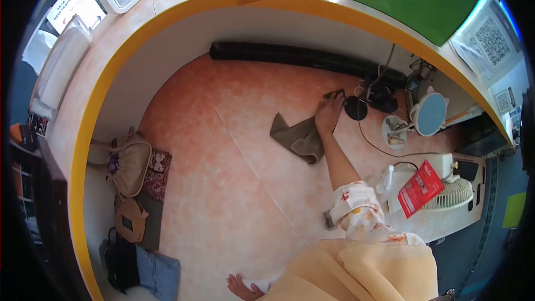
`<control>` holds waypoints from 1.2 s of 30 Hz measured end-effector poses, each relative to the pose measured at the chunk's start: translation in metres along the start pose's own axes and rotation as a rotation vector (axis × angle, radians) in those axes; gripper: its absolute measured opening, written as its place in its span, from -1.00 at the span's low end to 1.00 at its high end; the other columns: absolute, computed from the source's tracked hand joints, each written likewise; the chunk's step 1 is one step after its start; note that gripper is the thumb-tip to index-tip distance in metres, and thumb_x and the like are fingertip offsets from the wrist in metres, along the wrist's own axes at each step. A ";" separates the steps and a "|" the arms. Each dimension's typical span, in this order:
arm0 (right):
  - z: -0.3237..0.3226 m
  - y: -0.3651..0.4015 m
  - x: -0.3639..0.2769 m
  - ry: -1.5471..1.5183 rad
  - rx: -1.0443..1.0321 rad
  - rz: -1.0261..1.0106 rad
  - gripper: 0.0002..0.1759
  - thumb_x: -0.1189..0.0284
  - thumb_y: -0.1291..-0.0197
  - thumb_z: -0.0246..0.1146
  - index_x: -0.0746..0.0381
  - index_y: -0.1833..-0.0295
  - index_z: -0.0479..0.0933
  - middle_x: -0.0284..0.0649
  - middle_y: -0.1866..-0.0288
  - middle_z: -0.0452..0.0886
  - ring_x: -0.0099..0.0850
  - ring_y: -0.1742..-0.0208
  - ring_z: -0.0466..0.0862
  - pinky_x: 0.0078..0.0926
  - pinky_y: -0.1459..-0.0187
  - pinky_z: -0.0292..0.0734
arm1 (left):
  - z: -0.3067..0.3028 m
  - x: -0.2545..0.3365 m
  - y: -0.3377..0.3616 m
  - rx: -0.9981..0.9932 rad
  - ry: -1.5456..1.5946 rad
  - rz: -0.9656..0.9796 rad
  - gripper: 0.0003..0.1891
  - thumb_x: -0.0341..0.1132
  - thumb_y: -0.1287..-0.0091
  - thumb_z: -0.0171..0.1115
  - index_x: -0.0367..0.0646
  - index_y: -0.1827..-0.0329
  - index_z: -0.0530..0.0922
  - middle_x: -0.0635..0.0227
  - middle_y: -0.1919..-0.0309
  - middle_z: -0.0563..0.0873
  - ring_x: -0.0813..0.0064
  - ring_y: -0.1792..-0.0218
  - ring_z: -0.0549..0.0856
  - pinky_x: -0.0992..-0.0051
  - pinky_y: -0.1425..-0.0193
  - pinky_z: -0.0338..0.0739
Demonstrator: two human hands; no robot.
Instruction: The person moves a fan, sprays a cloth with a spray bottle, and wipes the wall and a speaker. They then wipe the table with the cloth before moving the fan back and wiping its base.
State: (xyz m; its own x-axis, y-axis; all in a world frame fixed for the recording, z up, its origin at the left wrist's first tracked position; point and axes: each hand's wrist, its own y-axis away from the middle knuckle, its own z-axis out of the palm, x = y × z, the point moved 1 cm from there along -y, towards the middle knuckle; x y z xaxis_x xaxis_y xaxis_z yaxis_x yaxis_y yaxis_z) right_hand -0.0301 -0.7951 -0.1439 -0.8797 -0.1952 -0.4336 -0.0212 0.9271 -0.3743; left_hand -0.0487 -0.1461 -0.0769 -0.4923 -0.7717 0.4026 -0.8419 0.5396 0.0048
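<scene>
My right hand (329,113) reaches out across the pinkish-orange counter surface (223,156) and presses on a grey-brown cloth (304,140). Part of the cloth pokes out past the fingertips, and the rest lies crumpled to the left of the hand. Just to the right of my fingers is a round black base (355,108) among dark items and cables. Low in the view, my left hand (243,288) rests near the counter's front side, fingers apart, holding nothing.
A long black bar (295,58) lies along the back wall. To the right are a round mirror (432,113), a white fan (454,194) and a red card (421,188). Bags (131,167) line the left wall. A raised ledge with a yellow edge (120,39) curves around.
</scene>
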 end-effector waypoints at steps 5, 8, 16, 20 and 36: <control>0.063 -0.051 -0.045 -0.315 -0.027 -0.283 -0.48 0.39 -0.33 0.01 0.38 -0.35 0.32 0.17 -0.47 0.21 0.05 -0.52 0.14 -0.19 -0.50 0.05 | 0.002 0.000 -0.014 -0.029 -0.008 -0.090 -0.54 -0.18 -0.47 0.02 -0.23 -0.33 0.40 -0.06 -0.36 0.38 -0.09 -0.40 0.29 -0.09 -0.43 0.13; 0.085 -0.042 -0.117 -0.372 -0.127 -0.356 -0.55 0.43 -0.31 -0.02 0.34 -0.28 0.42 0.14 -0.39 0.34 -0.02 -0.46 0.28 -0.22 -0.46 0.16 | 0.005 -0.003 -0.018 -0.009 -0.028 -0.101 -0.57 -0.17 -0.46 0.02 -0.19 -0.31 0.43 -0.03 -0.34 0.42 -0.08 -0.38 0.34 -0.11 -0.42 0.15; 0.079 0.100 -0.253 -0.559 -0.495 -0.860 -0.53 0.57 -0.23 0.02 0.32 -0.26 0.47 -0.02 -0.39 0.41 -0.15 -0.45 0.33 -0.27 -0.45 0.22 | 0.047 -0.059 0.019 0.126 -0.136 -0.035 -0.64 -0.17 -0.45 0.03 -0.06 -0.23 0.51 0.03 -0.29 0.51 -0.07 -0.33 0.44 -0.17 -0.38 0.18; 0.028 0.183 -0.235 -0.632 -0.614 -0.981 -0.46 0.63 -0.14 0.05 0.32 -0.29 0.45 -0.03 -0.40 0.40 -0.15 -0.47 0.31 -0.25 -0.47 0.19 | 0.089 -0.145 0.053 -0.257 -0.282 -0.113 -0.68 -0.14 -0.45 0.02 0.04 -0.19 0.54 0.16 -0.29 0.54 0.01 -0.31 0.50 -0.10 -0.39 0.21; -0.201 0.421 -0.049 -0.908 -1.020 -1.097 -0.47 0.70 0.07 0.10 0.27 -0.12 0.54 -0.12 -0.25 0.54 -0.16 -0.37 0.43 -0.17 -0.33 0.29 | 0.066 -0.089 0.042 0.422 0.294 0.055 -0.63 -0.08 -0.32 0.20 -0.16 -0.01 0.45 0.13 0.03 0.61 0.10 0.01 0.61 0.16 -0.14 0.43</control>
State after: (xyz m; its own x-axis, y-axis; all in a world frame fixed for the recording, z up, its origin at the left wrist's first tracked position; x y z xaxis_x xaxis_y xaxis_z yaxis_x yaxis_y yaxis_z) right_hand -0.0913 -0.3310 -0.1150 0.2584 -0.5849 -0.7688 -0.9482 -0.0014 -0.3176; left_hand -0.0545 -0.0771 -0.1729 -0.5061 -0.5861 0.6327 -0.8625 0.3469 -0.3685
